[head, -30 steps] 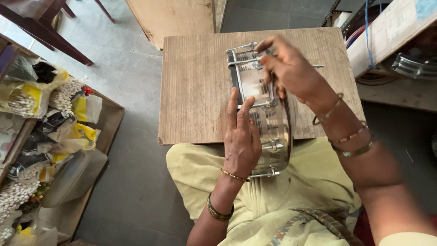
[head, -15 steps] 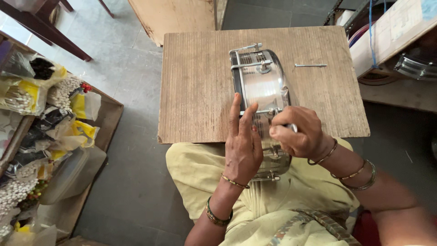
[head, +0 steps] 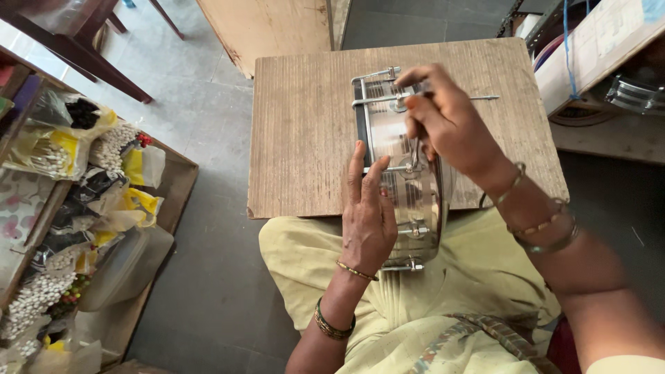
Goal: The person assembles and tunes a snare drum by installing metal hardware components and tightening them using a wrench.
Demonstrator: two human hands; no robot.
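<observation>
While the left hand (head: pixel 367 221) lies flat, fingers spread, on the drum (head: pixel 402 166) across lap and board (head: pixel 305 131), the right hand (head: pixel 443 118) pinches a rod (head: pixel 485 98) at its far lug; seating it seemingly needs careful alignment.

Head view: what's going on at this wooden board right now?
A person seated in pale yellow clothing works on a shiny metal drum shell lying across a wooden board and their lap. The left hand lies flat against its side, steadying it. The right hand reaches to the far end, fingers at a tension rod. Bags of beads sit in a tray to the left.
</observation>
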